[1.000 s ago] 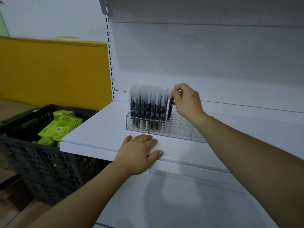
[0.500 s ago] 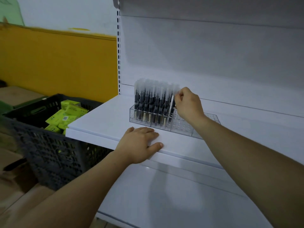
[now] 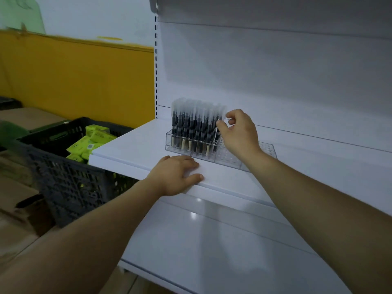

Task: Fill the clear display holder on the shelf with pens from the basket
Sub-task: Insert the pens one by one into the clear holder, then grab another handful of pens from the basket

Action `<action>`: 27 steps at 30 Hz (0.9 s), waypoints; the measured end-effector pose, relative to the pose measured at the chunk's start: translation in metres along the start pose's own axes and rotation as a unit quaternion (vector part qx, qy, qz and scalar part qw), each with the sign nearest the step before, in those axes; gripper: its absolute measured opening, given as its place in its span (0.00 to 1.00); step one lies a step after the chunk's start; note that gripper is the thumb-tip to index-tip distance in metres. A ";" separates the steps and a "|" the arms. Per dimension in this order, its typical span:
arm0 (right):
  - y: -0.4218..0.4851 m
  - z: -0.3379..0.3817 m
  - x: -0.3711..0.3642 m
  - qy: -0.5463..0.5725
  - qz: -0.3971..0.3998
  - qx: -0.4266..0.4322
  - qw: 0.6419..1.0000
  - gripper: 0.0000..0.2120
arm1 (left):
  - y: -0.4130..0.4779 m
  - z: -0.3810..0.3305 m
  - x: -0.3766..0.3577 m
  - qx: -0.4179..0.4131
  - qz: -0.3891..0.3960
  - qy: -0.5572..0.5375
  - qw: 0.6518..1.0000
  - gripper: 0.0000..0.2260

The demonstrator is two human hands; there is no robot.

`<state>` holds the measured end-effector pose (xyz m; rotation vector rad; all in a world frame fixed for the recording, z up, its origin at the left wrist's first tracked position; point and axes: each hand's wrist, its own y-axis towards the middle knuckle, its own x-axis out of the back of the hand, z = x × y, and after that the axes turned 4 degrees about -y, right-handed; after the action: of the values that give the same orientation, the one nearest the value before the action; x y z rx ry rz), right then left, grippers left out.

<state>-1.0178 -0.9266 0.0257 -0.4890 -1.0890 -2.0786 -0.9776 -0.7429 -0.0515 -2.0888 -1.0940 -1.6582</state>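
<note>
A white shelf (image 3: 131, 149) is seen carrying the holder (image 3: 230, 159), with a white back panel (image 3: 275, 81) rising behind the holder and a lower shelf board (image 3: 212, 240) lying below and in front of it. A yellow wall (image 3: 74, 81) is seen well to the left of the holder. A dark slatted basket (image 3: 70, 187) is placed to the left of the holder and lower, beside the shelf's end, and green boxes (image 3: 84, 145) are piled inside it. The holder, a clear tray with rows of holes, is set on the shelf near the back panel; its left part is filled with pens (image 3: 195, 122) standing upright, dark-bodied and capped in frosted plastic, while its right part is seen bare. The right hand (image 3: 239, 134) is held over the middle of the holder, at the right edge of the pens; its fingers (image 3: 231, 119) are curled, with the thumb tip laid against the outermost pen, but whether a pen is actually pinched cannot be told. The left hand (image 3: 174, 177) is laid flat on the shelf just in front of the holder, its fingers (image 3: 186, 161) straight and holding nothing, the thumb set along the front edge.
</note>
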 end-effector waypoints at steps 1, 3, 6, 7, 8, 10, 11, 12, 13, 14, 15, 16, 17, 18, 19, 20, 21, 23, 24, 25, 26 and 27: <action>-0.006 0.007 0.002 0.002 0.005 0.021 1.000 0.13 | -0.003 -0.002 0.002 0.014 -0.003 -0.017 1.000 0.33; -0.019 0.025 0.003 0.003 0.033 0.060 0.998 0.12 | -0.017 -0.006 0.010 0.042 -0.026 -0.046 0.998 0.32; -0.041 0.057 -0.007 0.024 0.089 0.100 0.991 0.15 | -0.052 0.001 0.024 0.080 -0.077 -0.069 0.991 0.30; -0.049 0.069 -0.013 0.039 0.110 0.112 0.987 0.16 | -0.067 0.006 0.028 0.098 -0.087 -0.075 0.989 0.29; -0.057 0.081 -0.019 0.058 0.130 0.124 0.982 0.17 | -0.083 0.014 0.033 0.120 -0.092 -0.075 0.986 0.27; -0.074 0.104 -0.036 0.080 0.177 0.148 0.970 0.20 | -0.118 0.033 0.037 0.178 -0.076 -0.062 0.979 0.24; -0.082 0.115 -0.047 0.082 0.203 0.161 0.962 0.21 | -0.137 0.043 0.038 0.212 -0.061 -0.058 0.974 0.23; -0.090 0.125 -0.059 0.083 0.231 0.170 0.954 0.22 | -0.156 0.055 0.037 0.247 -0.048 -0.056 0.966 0.24; -0.099 0.135 -0.073 0.082 0.259 0.178 0.946 0.23 | -0.177 0.067 0.035 0.284 -0.039 -0.058 0.956 0.24; -0.107 0.143 -0.090 0.078 0.286 0.185 0.937 0.23 | -0.198 0.080 0.031 0.322 -0.033 -0.065 0.944 0.24; -0.117 0.150 -0.109 0.067 0.315 0.192 0.927 0.24 | -0.219 0.091 0.025 0.362 -0.032 -0.080 0.928 0.25; -0.127 0.156 -0.130 0.055 0.346 0.198 0.916 0.25 | -0.241 0.102 0.017 0.403 -0.034 -0.099 0.909 0.25; -0.137 0.161 -0.152 0.041 0.374 0.203 0.904 0.26 | -0.261 0.113 0.008 0.439 -0.039 -0.112 0.891 0.25; -0.149 0.165 -0.176 0.027 0.402 0.205 0.892 0.26 | -0.281 0.124 -0.002 0.469 -0.041 -0.120 0.874 0.25; -0.163 0.167 -0.201 0.010 0.431 0.204 0.879 0.27 | -0.301 0.134 -0.013 0.495 -0.037 -0.131 0.858 0.25; -0.177 0.169 -0.225 -0.006 0.460 0.200 0.865 0.27 | -0.318 0.144 -0.024 0.518 -0.027 -0.145 0.843 0.26; -0.192 0.170 -0.249 -0.022 0.485 0.193 0.853 0.28 | -0.335 0.154 -0.036 0.537 -0.016 -0.160 0.828 0.26; -0.221 0.171 -0.295 -0.048 0.529 0.187 0.826 0.29 | -0.367 0.172 -0.060 0.577 0.007 -0.190 0.794 0.28; -0.235 0.171 -0.317 -0.056 0.552 0.187 0.810 0.29 | -0.381 0.181 -0.071 0.594 0.017 -0.198 0.779 0.28; -0.248 0.170 -0.338 -0.059 0.576 0.190 0.793 0.29 | -0.393 0.188 -0.082 0.607 0.025 -0.205 0.767 0.28; -0.261 0.168 -0.357 -0.063 0.601 0.194 0.773 0.28 | -0.403 0.196 -0.094 0.620 0.031 -0.214 0.754 0.28; -0.275 0.165 -0.376 -0.065 0.620 0.195 0.758 0.26 | -0.412 0.203 -0.106 0.634 0.034 -0.225 0.739 0.28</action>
<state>-0.9744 -0.5269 -0.2610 -0.8358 -0.8284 -0.6288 -1.1212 -0.3781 -0.3130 -1.4359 -1.5690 -0.0417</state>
